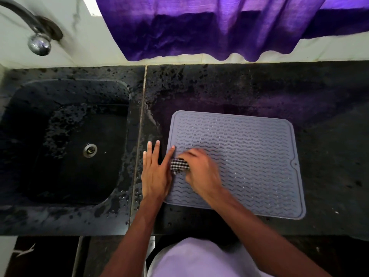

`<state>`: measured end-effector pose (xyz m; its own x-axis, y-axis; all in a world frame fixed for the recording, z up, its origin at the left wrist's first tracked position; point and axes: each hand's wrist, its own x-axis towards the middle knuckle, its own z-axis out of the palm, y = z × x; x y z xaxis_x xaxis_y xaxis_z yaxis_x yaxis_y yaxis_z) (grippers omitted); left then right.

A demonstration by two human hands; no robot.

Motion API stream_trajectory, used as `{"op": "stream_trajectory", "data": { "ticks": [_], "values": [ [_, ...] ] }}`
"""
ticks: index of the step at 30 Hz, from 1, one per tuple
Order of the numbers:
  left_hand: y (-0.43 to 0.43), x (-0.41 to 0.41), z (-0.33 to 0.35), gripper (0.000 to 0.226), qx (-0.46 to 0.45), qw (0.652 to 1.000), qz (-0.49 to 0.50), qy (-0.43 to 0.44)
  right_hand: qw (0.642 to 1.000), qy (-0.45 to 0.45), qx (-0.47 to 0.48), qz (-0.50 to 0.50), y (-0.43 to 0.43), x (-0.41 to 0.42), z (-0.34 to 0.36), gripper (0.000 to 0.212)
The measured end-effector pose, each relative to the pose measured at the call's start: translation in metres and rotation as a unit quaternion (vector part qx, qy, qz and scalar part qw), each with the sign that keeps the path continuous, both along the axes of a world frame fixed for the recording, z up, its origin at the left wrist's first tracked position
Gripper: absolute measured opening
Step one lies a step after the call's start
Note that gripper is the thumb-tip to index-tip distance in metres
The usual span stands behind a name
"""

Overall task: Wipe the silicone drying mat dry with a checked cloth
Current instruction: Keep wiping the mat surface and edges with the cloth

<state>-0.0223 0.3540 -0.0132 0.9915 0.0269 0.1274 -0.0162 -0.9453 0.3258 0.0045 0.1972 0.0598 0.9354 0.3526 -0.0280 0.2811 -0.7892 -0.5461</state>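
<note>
A grey silicone drying mat (249,156) with wavy ridges lies flat on the black counter, right of the sink. My right hand (201,172) is on the mat's left part, blurred, its fingers curled round a bunched black-and-white checked cloth (178,165) that it presses on the mat. My left hand (156,172) lies flat with straight fingers at the mat's left edge, the index fingertip on the mat's rim and the other fingers on the counter. Most of the cloth is hidden under my right hand.
A black sink (75,142) with a metal drain (90,150) sits to the left, and a chrome tap (38,42) is at the top left. The black counter (259,90) is speckled with water drops. A purple curtain (219,27) hangs behind.
</note>
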Motion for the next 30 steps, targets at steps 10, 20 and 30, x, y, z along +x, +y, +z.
{"op": "stream_trajectory", "data": {
  "ticks": [10,20,30],
  "values": [
    [0.009,-0.001,-0.002,0.068,0.039,0.999,0.014,0.014,0.991,-0.009,-0.123,0.045,0.011,0.0,-0.002,0.048],
    [0.006,0.0,-0.006,0.05,0.03,0.999,0.022,0.023,0.986,-0.043,-0.14,-0.075,-0.111,-0.017,-0.018,0.063],
    [-0.009,0.007,-0.006,0.06,-0.035,0.997,-0.062,-0.032,0.995,-0.076,-0.055,-0.022,-0.036,-0.006,-0.008,0.056]
  ]
}}
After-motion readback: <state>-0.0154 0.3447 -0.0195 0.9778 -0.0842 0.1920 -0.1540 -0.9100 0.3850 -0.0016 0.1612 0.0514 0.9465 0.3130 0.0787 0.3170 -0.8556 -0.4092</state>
